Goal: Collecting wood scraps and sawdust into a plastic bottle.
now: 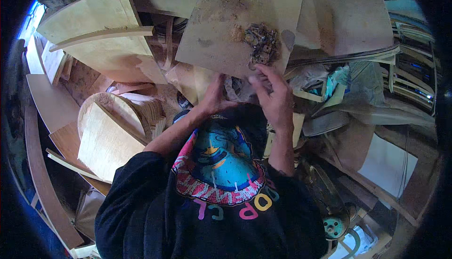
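Observation:
A dark pile of small metal hardware [262, 43] lies on a dusty flat board [221, 33] in front of me. My right hand [272, 92] is at the board's near edge, just below the pile. Its fingers are apart and slightly blurred, the index finger reaching toward the nearest pieces. Between my hands is a crumpled, clear plastic bag [232, 87]. My left hand [214, 94] grips the bag's left side with the thumb up; its other fingers are mostly hidden.
Curved plywood panels [103, 52] lean at the left, above stacked rounded wood pieces [113, 117]. Plastic sheeting [362, 84] and a wooden frame lie to my right. A machine with a green wheel [333, 228] stands at the lower right. Sawdust [238, 33] sits beside the hardware.

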`<move>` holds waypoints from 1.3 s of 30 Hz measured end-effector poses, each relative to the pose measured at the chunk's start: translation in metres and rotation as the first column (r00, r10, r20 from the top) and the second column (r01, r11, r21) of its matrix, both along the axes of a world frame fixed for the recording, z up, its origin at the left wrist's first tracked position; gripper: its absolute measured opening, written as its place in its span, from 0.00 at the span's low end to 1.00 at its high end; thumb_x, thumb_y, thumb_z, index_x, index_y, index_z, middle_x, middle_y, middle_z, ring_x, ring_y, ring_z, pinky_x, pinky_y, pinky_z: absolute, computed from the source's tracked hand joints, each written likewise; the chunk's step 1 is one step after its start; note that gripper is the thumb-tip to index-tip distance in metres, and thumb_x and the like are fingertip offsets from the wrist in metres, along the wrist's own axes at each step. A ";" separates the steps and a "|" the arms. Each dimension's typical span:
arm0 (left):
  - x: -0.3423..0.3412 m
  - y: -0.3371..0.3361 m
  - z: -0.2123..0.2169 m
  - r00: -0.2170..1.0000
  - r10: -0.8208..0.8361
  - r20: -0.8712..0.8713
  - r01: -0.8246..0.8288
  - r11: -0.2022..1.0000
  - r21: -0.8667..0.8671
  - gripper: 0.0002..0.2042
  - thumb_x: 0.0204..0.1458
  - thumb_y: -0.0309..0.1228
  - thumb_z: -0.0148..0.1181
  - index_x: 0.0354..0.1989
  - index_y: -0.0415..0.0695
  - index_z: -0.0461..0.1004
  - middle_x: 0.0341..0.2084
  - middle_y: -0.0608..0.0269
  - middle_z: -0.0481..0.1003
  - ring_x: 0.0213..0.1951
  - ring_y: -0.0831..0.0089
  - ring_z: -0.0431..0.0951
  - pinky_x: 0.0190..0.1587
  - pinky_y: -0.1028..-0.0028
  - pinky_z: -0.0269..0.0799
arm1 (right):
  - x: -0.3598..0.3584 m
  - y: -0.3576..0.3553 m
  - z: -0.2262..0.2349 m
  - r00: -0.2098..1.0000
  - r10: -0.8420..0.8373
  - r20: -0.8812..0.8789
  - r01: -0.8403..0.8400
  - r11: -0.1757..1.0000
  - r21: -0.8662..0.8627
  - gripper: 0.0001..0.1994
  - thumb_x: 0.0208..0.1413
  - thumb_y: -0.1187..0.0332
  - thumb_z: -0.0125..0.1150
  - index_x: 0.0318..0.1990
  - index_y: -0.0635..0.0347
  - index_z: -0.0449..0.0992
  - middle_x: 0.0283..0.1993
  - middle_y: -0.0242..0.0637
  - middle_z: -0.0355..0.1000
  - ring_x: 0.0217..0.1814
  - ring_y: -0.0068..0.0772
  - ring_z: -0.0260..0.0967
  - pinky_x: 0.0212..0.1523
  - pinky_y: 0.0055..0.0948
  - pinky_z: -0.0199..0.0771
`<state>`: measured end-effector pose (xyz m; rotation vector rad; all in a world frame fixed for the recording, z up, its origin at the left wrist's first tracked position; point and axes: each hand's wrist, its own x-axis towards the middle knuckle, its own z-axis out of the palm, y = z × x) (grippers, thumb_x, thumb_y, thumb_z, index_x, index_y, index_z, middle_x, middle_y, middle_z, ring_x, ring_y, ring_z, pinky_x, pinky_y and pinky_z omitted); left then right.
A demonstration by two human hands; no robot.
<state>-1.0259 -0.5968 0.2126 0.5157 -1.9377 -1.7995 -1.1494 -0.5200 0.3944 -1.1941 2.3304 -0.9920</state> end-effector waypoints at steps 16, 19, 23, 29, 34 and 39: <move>0.001 -0.005 0.016 0.997 -0.002 -0.075 0.004 1.000 0.017 0.59 0.28 0.35 0.79 0.67 0.39 0.39 0.64 0.53 0.52 0.66 0.59 0.52 0.66 0.61 0.50 | -0.053 -0.036 -0.006 0.804 0.268 -0.531 -0.225 0.963 0.146 0.10 0.51 0.72 0.60 0.42 0.55 0.76 0.42 0.39 0.69 0.42 0.45 0.70 0.42 0.36 0.71; 0.001 -0.002 0.009 0.987 0.059 -0.152 -0.039 0.990 0.137 0.55 0.26 0.38 0.78 0.64 0.38 0.47 0.59 0.51 0.57 0.62 0.58 0.57 0.64 0.62 0.53 | -0.053 -0.029 -0.008 0.887 0.173 -0.428 -0.259 0.954 -0.151 0.08 0.53 0.73 0.59 0.41 0.58 0.75 0.40 0.37 0.71 0.40 0.39 0.72 0.42 0.31 0.72; 0.000 -0.003 0.013 0.985 0.040 -0.165 -0.035 0.999 0.030 0.55 0.27 0.36 0.78 0.64 0.38 0.46 0.60 0.51 0.56 0.62 0.59 0.56 0.65 0.62 0.52 | -0.039 -0.020 -0.003 0.974 0.029 0.225 0.043 0.951 -0.306 0.08 0.58 0.71 0.58 0.43 0.63 0.73 0.39 0.33 0.75 0.42 0.23 0.71 0.46 0.24 0.70; 0.001 -0.003 0.010 0.980 0.048 -0.192 -0.031 0.995 0.090 0.55 0.27 0.36 0.79 0.64 0.39 0.48 0.60 0.50 0.57 0.62 0.58 0.56 0.64 0.60 0.52 | -0.026 -0.021 0.009 0.878 0.085 0.472 0.132 0.904 -0.408 0.13 0.57 0.73 0.59 0.49 0.62 0.71 0.40 0.36 0.75 0.43 0.23 0.71 0.47 0.24 0.70; 0.004 -0.003 0.000 0.989 0.061 -0.137 -0.067 0.997 -0.043 0.55 0.25 0.38 0.79 0.63 0.38 0.49 0.58 0.47 0.59 0.62 0.54 0.58 0.63 0.60 0.54 | -0.019 0.002 -0.005 0.945 0.056 0.322 0.003 0.983 -0.181 0.14 0.53 0.71 0.62 0.47 0.59 0.73 0.42 0.36 0.75 0.45 0.30 0.72 0.48 0.27 0.70; 0.006 0.000 -0.018 0.992 0.035 -0.124 -0.025 0.996 0.085 0.54 0.24 0.39 0.78 0.62 0.38 0.51 0.56 0.46 0.60 0.61 0.53 0.59 0.63 0.60 0.54 | -0.008 0.012 -0.003 0.984 0.170 -0.057 -0.169 0.985 0.015 0.12 0.52 0.71 0.63 0.44 0.59 0.75 0.42 0.39 0.75 0.45 0.36 0.73 0.47 0.29 0.71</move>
